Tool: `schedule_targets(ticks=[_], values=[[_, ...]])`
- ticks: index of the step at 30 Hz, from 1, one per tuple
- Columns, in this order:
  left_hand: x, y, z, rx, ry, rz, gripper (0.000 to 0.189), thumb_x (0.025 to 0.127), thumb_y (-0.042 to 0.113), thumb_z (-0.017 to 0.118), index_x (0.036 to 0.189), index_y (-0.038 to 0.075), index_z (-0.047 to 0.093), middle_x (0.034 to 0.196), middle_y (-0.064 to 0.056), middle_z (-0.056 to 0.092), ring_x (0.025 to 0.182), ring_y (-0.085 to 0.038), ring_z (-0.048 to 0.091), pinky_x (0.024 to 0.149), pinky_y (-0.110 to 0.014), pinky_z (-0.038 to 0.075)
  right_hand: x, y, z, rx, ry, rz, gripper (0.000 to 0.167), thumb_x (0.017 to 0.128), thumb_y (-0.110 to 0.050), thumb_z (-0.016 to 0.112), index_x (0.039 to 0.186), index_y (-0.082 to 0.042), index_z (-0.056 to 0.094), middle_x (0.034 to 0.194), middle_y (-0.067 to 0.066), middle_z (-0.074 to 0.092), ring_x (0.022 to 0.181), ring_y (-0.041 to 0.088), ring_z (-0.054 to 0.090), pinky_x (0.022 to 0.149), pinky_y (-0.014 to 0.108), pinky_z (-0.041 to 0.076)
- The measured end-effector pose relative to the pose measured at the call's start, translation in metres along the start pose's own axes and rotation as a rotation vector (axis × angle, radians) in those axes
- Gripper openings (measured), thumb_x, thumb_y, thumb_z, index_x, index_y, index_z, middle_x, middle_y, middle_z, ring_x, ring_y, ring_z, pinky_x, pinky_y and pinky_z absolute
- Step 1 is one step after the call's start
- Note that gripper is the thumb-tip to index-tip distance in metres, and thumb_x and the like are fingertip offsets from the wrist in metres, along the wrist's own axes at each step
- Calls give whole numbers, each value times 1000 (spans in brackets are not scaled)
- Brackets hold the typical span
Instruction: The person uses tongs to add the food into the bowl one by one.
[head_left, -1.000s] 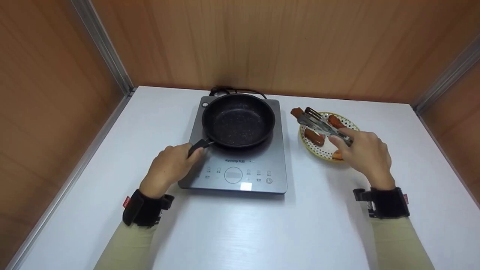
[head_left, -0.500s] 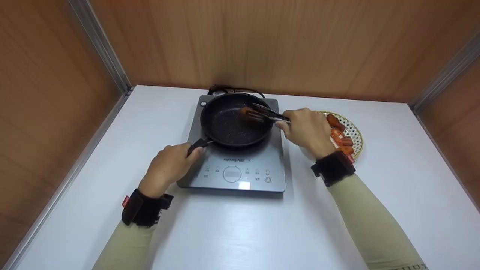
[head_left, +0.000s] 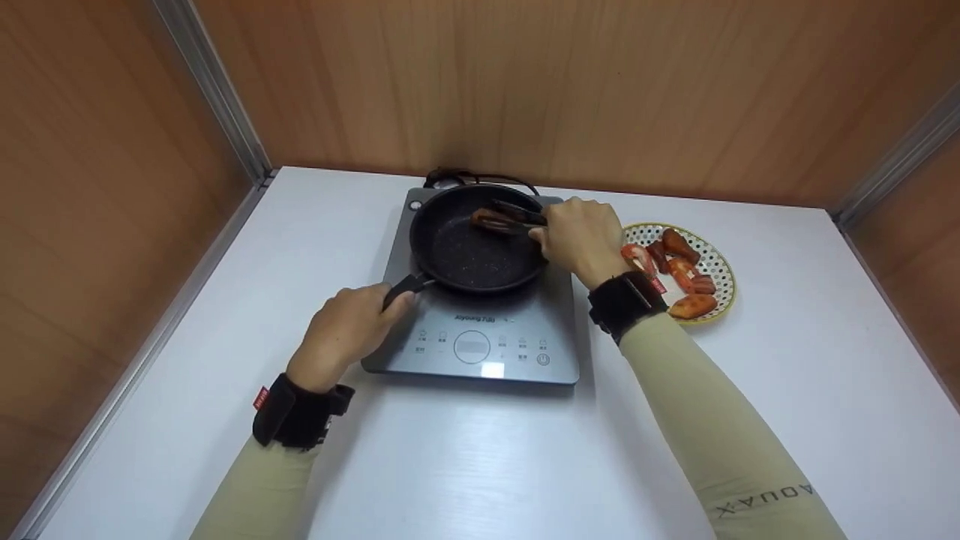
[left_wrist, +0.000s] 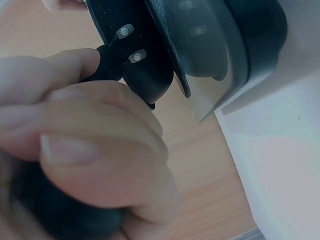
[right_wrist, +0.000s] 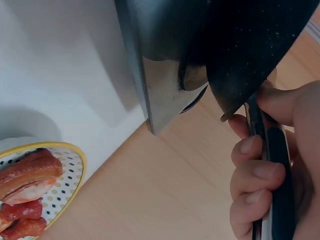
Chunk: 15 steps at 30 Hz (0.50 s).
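Note:
My left hand grips the black handle of a dark frying pan. The left wrist view shows those fingers curled round the handle. Over the pan's right rim, my right hand holds metal tongs with dark grips. Between the tong tips, inside the pan near its back, is a reddish-brown food piece; its exact kind is unclear. Whether it touches the pan bottom cannot be told. The pan sits on a grey induction cooker.
Right of the cooker, partly behind my right wrist, stands a yellow-rimmed dotted plate. It holds several reddish-brown food pieces, among them a drumstick-shaped one. A black cable lies behind the pan. Wooden panels enclose the white table.
My right hand has swung left from over the plate to the pan, carrying the food piece in the tongs, which have turned slightly within the pan. My left hand keeps its hold on the handle.

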<state>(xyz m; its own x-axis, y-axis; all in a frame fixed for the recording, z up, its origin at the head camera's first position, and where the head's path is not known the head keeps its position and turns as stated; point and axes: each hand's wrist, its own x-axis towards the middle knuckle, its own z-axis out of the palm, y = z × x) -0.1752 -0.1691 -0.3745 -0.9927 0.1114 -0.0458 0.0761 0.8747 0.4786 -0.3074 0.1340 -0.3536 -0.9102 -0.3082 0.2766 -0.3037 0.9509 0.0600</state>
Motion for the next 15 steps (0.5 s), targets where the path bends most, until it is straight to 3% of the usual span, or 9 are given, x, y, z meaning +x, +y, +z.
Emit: schedule_targets(ticks=[6, 15], values=[[-1, 0, 0, -4, 2, -2, 42, 113, 42, 51, 84, 12, 54, 71, -2, 46, 67, -23, 51, 58, -35, 35, 3, -9, 5, 40, 44, -31, 38, 101, -46, 70, 99, -9, 77, 97, 20, 77, 81, 44, 72, 67, 58, 55], [1, 0, 0, 14, 2, 4, 42, 113, 42, 51, 84, 12, 54, 70, -2, 44, 67, -23, 50, 58, -34, 34, 1, -8, 8, 54, 52, -27, 40, 99, -47, 72, 100, -7, 75, 96, 20, 76, 80, 44, 72, 68, 58, 55]])
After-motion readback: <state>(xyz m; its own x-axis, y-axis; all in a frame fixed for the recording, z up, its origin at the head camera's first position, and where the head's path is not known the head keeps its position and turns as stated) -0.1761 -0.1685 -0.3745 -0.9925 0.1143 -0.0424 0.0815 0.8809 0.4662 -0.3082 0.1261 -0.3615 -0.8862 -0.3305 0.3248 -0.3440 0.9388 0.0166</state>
